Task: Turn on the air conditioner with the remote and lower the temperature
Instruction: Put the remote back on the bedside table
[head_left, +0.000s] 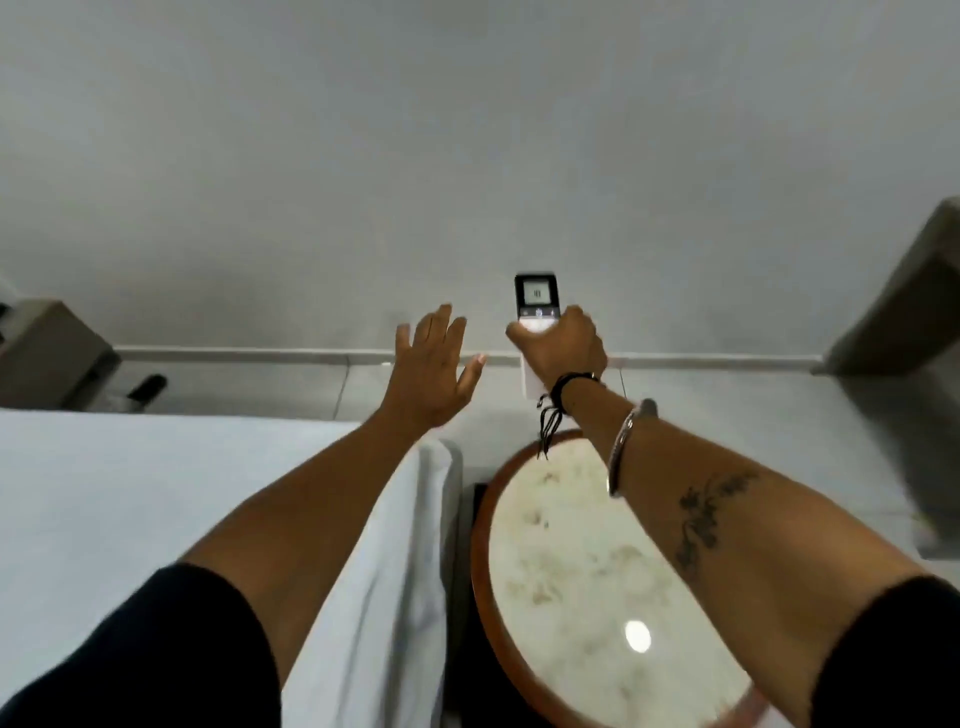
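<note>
My right hand (563, 348) is stretched out in front of me, shut on a white remote (536, 299) with a dark top and a lit small display. The remote stands upright, its screen facing me, its lower half hidden in my fingers and its white tail showing below my wrist. My left hand (434, 366) is raised just left of it, palm forward, fingers spread, holding nothing. The two hands are a short gap apart. No air conditioner is in view; a plain grey wall fills the upper half.
Below my right forearm stands a round marble-topped side table (576, 561) with a wooden rim. A bed with white sheets (130, 493) lies at the left. A beige cabinet (47, 353) stands at the far left, another piece of furniture (904, 306) at the right edge.
</note>
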